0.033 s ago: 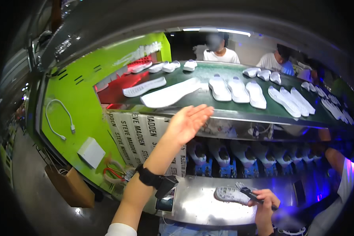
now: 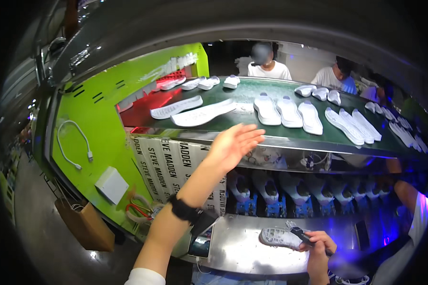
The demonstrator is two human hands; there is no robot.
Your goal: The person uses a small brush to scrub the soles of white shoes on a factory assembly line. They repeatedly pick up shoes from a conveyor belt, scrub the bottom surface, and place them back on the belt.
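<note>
My left hand [image 2: 235, 145] reaches over the near edge of the green conveyor belt [image 2: 245, 118], fingers stretched out and holding nothing. Just beyond it on the belt lies a long white shoe sole [image 2: 203, 113], with a second white sole [image 2: 176, 107] behind. At the lower right, my right hand [image 2: 321, 249] grips a small brush [image 2: 301, 233] by its dark handle. The bristle end is above another sole [image 2: 277, 237], hollow side up on the metal bench [image 2: 242, 251]. My right fingers hide one end of that sole.
More white soles [image 2: 290, 112] stand in groups along the belt. Under it, several shoes [image 2: 299, 189] sit in a row on blue supports. A phone [image 2: 200, 244] lies by my left forearm. A white box [image 2: 111, 185] and cable [image 2: 59, 135] rest on the green panel. Co-workers [image 2: 269, 66] sit beyond.
The long sole near my left hand was smeared by motion and is now sharp, its right end slightly further left. My left hand has shifted a little right. My right hand stays in place.
</note>
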